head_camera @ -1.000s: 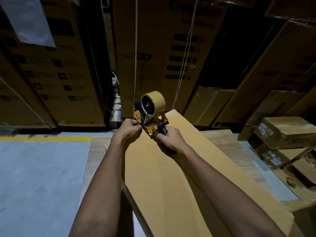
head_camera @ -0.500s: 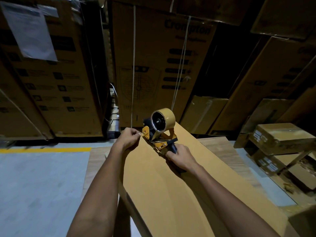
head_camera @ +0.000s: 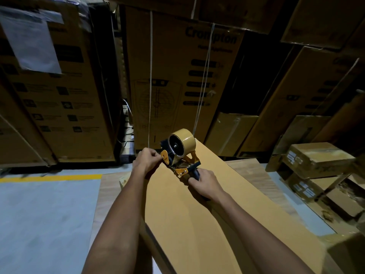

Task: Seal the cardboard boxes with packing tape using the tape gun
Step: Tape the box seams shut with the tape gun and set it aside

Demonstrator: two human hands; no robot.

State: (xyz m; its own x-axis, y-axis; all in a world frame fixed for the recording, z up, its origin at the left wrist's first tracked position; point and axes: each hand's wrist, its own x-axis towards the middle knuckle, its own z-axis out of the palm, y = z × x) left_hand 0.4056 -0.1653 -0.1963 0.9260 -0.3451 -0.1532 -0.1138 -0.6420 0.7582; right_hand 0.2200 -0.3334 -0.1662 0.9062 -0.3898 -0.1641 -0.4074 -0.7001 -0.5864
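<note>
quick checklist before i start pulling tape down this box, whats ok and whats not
1. Right hand grips the tape gun handle: ok.
2. Left hand fingers pinch at the gun's front end: ok.
3. Tape end stuck to the cardboard box: cannot tell, it is hidden by the fingers.
4. Tape roll sits on its hub: ok.
5. Gun at the far end of the box top: ok.
6. Seam under the gun: cannot tell, none visible.

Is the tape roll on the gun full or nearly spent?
Partly used, not spent. The tape roll shows a fair band of tan tape around the dark hub of the tape gun. Exact amount left: cannot tell.
</note>
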